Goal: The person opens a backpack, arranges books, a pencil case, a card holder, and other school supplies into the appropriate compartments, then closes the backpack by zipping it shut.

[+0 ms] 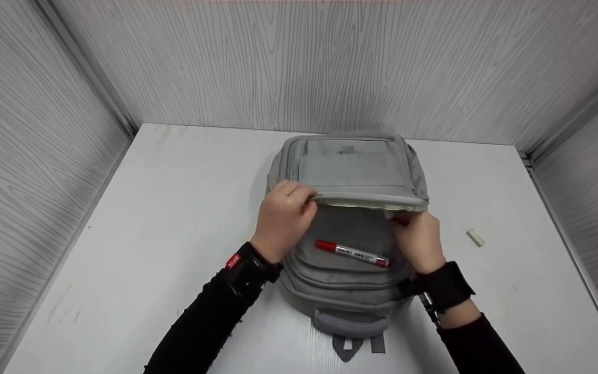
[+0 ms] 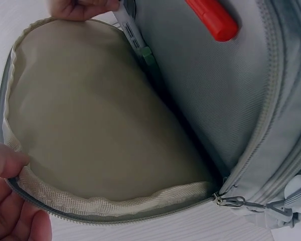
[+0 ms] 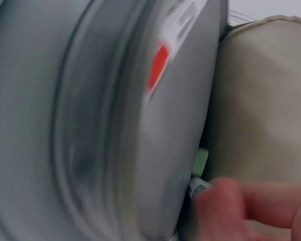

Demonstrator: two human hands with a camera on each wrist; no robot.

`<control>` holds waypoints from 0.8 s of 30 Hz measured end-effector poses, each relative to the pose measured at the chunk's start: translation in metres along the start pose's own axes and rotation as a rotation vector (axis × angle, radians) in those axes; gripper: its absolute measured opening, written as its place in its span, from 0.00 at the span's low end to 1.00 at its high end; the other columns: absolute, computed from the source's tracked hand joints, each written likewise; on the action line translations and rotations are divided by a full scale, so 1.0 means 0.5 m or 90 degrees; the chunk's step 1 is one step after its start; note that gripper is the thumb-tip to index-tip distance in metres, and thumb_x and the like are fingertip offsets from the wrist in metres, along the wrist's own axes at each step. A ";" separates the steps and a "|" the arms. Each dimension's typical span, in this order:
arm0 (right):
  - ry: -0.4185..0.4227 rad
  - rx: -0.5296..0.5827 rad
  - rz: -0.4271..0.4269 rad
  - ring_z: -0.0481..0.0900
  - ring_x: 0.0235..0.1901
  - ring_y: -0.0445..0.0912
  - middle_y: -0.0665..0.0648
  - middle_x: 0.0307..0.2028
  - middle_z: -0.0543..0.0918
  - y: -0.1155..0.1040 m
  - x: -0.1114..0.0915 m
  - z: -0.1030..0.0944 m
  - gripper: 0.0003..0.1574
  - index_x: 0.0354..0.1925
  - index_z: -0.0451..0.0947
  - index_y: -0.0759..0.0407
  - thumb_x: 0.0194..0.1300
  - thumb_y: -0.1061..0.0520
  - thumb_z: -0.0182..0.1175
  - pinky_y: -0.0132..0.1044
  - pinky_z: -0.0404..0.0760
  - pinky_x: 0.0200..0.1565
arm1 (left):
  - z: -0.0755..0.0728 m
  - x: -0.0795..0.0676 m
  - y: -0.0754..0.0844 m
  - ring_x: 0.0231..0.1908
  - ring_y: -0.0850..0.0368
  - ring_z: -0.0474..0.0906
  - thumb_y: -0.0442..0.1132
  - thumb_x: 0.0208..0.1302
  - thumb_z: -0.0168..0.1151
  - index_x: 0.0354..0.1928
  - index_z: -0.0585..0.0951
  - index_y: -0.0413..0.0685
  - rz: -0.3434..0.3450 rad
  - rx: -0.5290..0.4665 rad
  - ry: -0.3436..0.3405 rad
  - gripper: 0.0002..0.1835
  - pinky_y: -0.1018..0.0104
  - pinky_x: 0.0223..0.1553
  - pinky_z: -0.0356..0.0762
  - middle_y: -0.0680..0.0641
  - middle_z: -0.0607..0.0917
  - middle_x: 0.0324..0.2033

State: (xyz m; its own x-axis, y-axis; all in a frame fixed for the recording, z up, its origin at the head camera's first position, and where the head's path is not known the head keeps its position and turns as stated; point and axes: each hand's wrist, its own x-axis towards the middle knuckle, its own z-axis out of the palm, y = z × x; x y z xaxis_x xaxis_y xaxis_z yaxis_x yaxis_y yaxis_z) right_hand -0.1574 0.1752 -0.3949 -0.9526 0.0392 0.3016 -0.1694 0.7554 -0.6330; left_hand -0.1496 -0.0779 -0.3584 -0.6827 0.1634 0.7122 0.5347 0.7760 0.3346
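A grey backpack point(image 1: 353, 166) lies with its front pocket unzipped and the flap folded back, baring a beige lining point(image 2: 100, 115). My left hand point(image 1: 286, 215) pinches the flap's edge between thumb and fingers. At the pocket's other side, my right hand point(image 1: 419, 239) holds a slim white thing with a green end point(image 2: 135, 32), pointing down into the opening. Its kind cannot be told; my fingers cover part of it. A red-capped marker point(image 1: 353, 253) with a white label rests on the grey panel between my hands.
A small whitish block point(image 1: 475, 237) lies on the white table point(image 1: 174, 208) to the right of the backpack. The bag's carry handle point(image 1: 351, 324) and strap end face me. Grey wood-grain panels point(image 1: 299, 67) wall the table at the back and both sides.
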 end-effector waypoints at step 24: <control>-0.211 -0.221 0.221 0.82 0.40 0.68 0.80 0.47 0.80 0.310 0.010 -0.154 0.27 0.54 0.74 0.80 0.65 0.58 0.58 0.49 0.80 0.35 | 0.000 0.001 -0.002 0.32 0.52 0.81 0.28 0.53 0.68 0.32 0.86 0.40 0.000 -0.003 0.011 0.04 0.64 0.37 0.81 0.46 0.86 0.29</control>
State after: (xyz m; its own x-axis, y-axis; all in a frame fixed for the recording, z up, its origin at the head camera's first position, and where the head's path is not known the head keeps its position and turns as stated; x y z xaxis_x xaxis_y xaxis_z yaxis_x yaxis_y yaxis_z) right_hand -0.1689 0.3427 -0.4365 -0.9752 0.1580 -0.1547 0.2052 0.9071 -0.3675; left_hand -0.1504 -0.0786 -0.3581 -0.6747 0.1528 0.7221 0.5365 0.7734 0.3376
